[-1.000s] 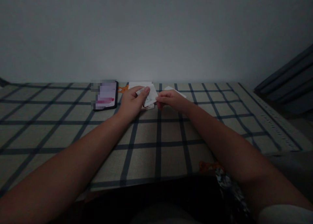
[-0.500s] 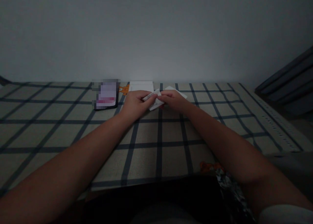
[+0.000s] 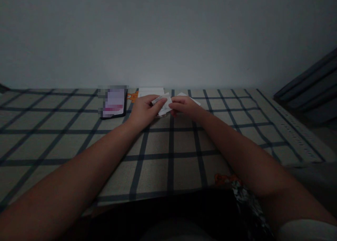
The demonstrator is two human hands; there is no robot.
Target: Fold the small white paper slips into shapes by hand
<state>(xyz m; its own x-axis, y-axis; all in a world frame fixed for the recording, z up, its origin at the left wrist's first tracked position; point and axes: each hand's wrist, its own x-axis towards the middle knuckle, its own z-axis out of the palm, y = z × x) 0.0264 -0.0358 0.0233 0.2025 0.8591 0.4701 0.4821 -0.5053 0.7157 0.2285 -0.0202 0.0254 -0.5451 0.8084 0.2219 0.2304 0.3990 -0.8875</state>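
My left hand is closed on a small folded white paper, its thumb lying across the top. Faint grey print shows on the paper's upper left part. At the paper's right edge are the pinched fingertips of my right hand, which appear to grip that edge. A flat white thing lies behind my right hand, mostly covered by it. Just beyond my left hand is a white rectangular pad or box, its near part hidden.
A phone with a lit, partly blurred screen lies left of my hands. The checked tablecloth bears orange bear prints and reaches back to a grey wall. Dark folded fabric hangs at the right.
The paper has turned in my fingers and shows more of its flat face. My left hand has tilted up slightly, and my right fingertips have shifted to the paper's edge.
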